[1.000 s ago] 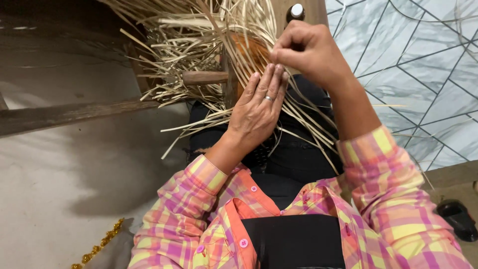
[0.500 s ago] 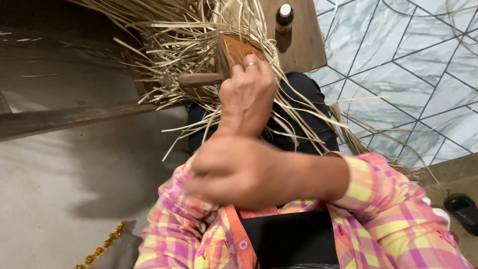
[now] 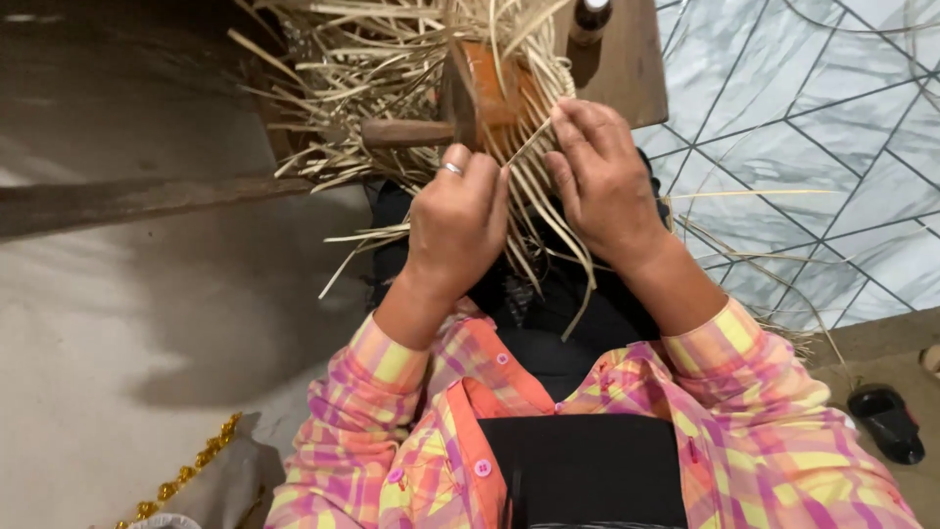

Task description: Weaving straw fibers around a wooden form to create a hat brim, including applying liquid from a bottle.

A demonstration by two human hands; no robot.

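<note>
Both hands, left hand (image 3: 455, 220) and right hand (image 3: 602, 181), pinch one straw strip (image 3: 529, 142) slanting up-right, grip closed

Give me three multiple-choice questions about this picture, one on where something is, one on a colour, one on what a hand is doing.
1. Where is the small dark bottle?
A. on the wooden board at top
B. on the tiled floor
C. in the lap

2. What colour is the ring on the left hand?
A. silver
B. red
C. black

3. What is the right hand doing?
A. pinching a pale straw strip
B. lying flat on the floor
C. gripping the bottle

A, it stands on the board; A, the band is silvery; A, fingertips close on one strip.
</note>
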